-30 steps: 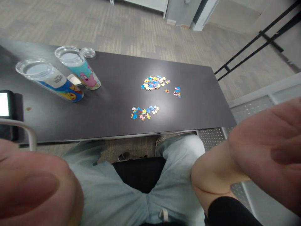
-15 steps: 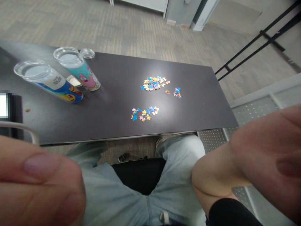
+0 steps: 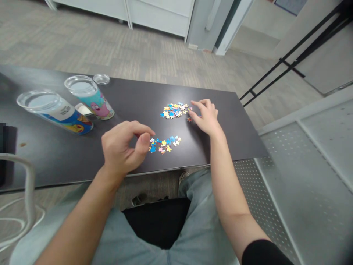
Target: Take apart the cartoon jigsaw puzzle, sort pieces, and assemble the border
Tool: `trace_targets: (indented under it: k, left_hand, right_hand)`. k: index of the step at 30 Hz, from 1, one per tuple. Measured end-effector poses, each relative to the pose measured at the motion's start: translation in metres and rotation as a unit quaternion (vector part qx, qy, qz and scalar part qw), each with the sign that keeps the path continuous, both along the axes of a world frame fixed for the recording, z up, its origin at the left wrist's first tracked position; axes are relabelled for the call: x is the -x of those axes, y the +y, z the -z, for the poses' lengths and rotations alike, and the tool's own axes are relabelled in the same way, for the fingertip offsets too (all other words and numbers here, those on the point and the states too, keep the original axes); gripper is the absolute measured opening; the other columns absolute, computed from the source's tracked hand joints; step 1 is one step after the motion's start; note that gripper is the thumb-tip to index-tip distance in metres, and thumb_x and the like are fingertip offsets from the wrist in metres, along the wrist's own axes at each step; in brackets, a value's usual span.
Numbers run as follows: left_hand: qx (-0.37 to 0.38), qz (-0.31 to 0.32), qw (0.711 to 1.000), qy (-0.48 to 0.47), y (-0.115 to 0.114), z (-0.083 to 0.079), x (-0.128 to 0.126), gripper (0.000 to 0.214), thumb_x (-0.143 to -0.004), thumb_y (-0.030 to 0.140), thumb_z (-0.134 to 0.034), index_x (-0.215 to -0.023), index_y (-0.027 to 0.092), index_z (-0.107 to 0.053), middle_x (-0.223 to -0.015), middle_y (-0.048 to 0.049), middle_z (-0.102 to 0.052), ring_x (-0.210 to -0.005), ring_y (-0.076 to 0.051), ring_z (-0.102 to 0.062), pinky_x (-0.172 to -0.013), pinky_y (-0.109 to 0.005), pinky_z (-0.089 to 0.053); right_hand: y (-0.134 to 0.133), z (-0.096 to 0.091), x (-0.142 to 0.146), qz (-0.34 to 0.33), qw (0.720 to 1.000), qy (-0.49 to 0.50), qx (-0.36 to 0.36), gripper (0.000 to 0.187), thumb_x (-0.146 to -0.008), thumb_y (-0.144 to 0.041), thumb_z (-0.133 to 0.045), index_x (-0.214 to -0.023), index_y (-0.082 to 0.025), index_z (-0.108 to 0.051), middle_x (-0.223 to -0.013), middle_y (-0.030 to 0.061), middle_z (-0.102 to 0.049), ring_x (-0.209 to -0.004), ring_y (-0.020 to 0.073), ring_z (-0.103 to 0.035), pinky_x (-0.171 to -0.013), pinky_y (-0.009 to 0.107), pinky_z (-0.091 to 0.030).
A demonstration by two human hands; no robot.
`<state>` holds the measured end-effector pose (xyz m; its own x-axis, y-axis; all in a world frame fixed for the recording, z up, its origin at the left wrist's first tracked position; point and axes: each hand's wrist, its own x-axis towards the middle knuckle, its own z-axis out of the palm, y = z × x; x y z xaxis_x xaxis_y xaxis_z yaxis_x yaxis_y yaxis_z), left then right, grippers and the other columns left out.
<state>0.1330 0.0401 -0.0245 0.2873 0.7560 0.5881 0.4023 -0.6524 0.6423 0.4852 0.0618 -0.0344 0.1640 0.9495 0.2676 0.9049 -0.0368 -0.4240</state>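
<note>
My left hand (image 3: pixel 125 145) hovers over the dark table, loosely curled with the index finger stretched forward. I see nothing held in it. Its index finger and thumb are beside a spread group of small jigsaw pieces (image 3: pixel 168 142) near the front edge. My right hand (image 3: pixel 206 114) is open, thumb and index finger apart, at the right end of a larger heap of jigsaw pieces (image 3: pixel 173 110). One reddish jigsaw piece (image 3: pixel 189 119) lies just below its thumb. Whether its fingertips touch the heap I cannot tell.
Two clear-topped cylindrical cans, one blue and yellow (image 3: pixel 73 121), one teal and pink (image 3: pixel 100 105), stand at the left. A clear lid (image 3: pixel 101 79) and a white lid-like round (image 3: pixel 82 109) lie by them. A white cable (image 3: pixel 29 191) hangs at left.
Both hands have moved from close to the camera out over the table. The right hand has come to the larger heap, covering the small group right of it. The view has tilted up slightly.
</note>
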Motion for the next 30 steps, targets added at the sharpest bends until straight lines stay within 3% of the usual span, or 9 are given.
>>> trace_targets:
  k: [3,7,11,16,19,25,30]
  left_hand:
    - [-0.038,0.013,0.999,0.012,0.013,-0.013,0.002,0.034,-0.125,0.052,-0.068,-0.102,0.033,-0.085,-0.074,0.0036,-0.075,-0.067,-0.023,-0.074,-0.072,-0.046,-0.055]
    - [0.010,-0.025,0.999,0.035,0.017,0.001,0.021,0.033,-0.124,0.049,-0.066,-0.104,0.032,-0.086,-0.077,0.0023,-0.078,-0.067,-0.025,-0.075,-0.073,-0.046,-0.056]
    - [0.062,-0.029,0.997,0.032,0.024,0.006,0.018,0.036,-0.122,0.060,-0.069,-0.103,0.034,-0.084,-0.076,0.0001,-0.079,-0.066,-0.027,-0.074,-0.074,-0.049,-0.058]
    - [0.090,-0.021,0.994,0.064,0.025,0.004,0.011,0.046,-0.122,0.069,-0.066,-0.103,0.032,-0.085,-0.076,0.0016,-0.075,-0.069,-0.024,-0.072,-0.075,-0.046,-0.057]
    - [0.093,-0.013,0.991,0.098,0.024,0.003,0.009,0.044,-0.122,0.067,-0.066,-0.107,0.029,-0.085,-0.079,0.0039,-0.075,-0.075,-0.023,-0.072,-0.077,-0.042,-0.056]
    - [0.098,-0.017,0.984,0.150,0.024,0.000,0.006,0.037,-0.120,0.051,-0.055,-0.107,0.029,-0.083,-0.081,0.0008,-0.077,-0.078,-0.026,-0.074,-0.081,-0.044,-0.053]
    - [0.103,-0.027,0.982,0.158,0.023,0.001,0.007,0.038,-0.120,0.055,-0.056,-0.107,0.031,-0.082,-0.085,-0.0018,-0.081,-0.082,-0.030,-0.078,-0.083,-0.046,-0.057]
  right_hand:
    - [0.001,0.015,-0.008,-0.001,1.000,-0.008,0.029,0.051,-0.113,-0.056,-0.088,-0.161,-0.040,-0.090,-0.170,0.0181,-0.073,-0.155,0.0527,-0.066,-0.136,0.083,-0.053]
    - [-0.007,0.012,-0.018,-0.020,0.997,-0.003,0.069,0.050,-0.112,-0.057,-0.093,-0.159,-0.039,-0.091,-0.169,0.0185,-0.072,-0.156,0.0528,-0.064,-0.136,0.082,-0.050]
    - [-0.018,0.004,-0.035,-0.039,0.995,0.012,0.088,0.044,-0.111,-0.053,-0.095,-0.153,-0.040,-0.093,-0.164,0.0182,-0.074,-0.154,0.0523,-0.065,-0.134,0.082,-0.049]
    - [-0.025,-0.005,-0.052,0.006,0.998,0.021,0.060,0.021,-0.113,-0.044,-0.087,-0.130,-0.036,-0.097,-0.154,0.0160,-0.081,-0.149,0.0485,-0.072,-0.134,0.078,-0.050]
    - [-0.023,-0.008,-0.045,0.008,0.999,0.019,0.028,0.026,-0.119,-0.044,-0.077,-0.138,-0.037,-0.095,-0.154,0.0141,-0.083,-0.138,0.0426,-0.077,-0.134,0.075,-0.051]
    - [-0.014,-0.007,-0.002,-0.046,0.994,-0.041,0.088,0.047,-0.124,-0.045,-0.075,-0.167,-0.041,-0.092,-0.175,0.0151,-0.076,-0.160,0.0483,-0.066,-0.136,0.070,-0.051]
    - [-0.019,-0.007,-0.010,-0.047,0.990,-0.056,0.121,0.044,-0.124,-0.050,-0.077,-0.162,-0.045,-0.097,-0.180,0.0132,-0.076,-0.157,0.0487,-0.066,-0.136,0.072,-0.052]
